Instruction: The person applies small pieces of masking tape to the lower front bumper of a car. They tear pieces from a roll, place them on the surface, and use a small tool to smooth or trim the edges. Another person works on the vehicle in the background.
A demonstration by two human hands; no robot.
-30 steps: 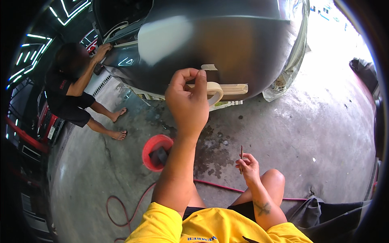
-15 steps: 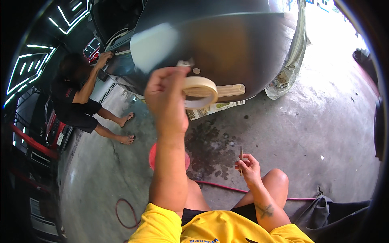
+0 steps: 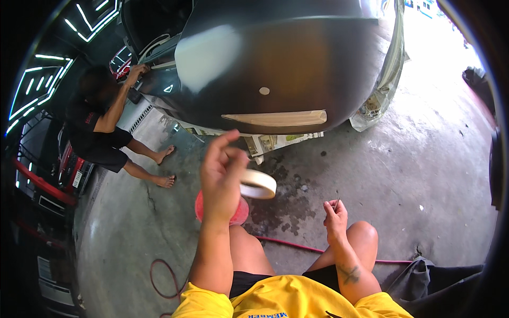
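in the head view, the left hand (image 3: 221, 175) is closed on a roll of tape (image 3: 269, 183), with the forefinger lifted away; the fingers are blurred, and where they meet the ring is hidden. the roll is at the thumb side, above the wet floor and well apart from the car panel (image 3: 297, 58). the right hand (image 3: 335, 218) is near the right knee, thumb and forefinger pinched together on a thin stick (image 3: 337, 200), mostly hidden in the grip.

on the panel, a long tape patch (image 3: 286, 118) lies across the lower part and looks finished, with no loose end that shows. above it is a pale round spot (image 3: 264, 91) with no tape over it; judging from this, any work left would be there, but that is not certain. newspaper (image 3: 265, 142) hangs below the lower edge, and a clear plastic sheet (image 3: 379, 100) covers the right side.

a red bucket (image 3: 243, 212) stands on the floor behind the left wrist; the arm hides much of it, so its contents cannot be told. a co-worker (image 3: 101, 116) reaches to the car at the left.
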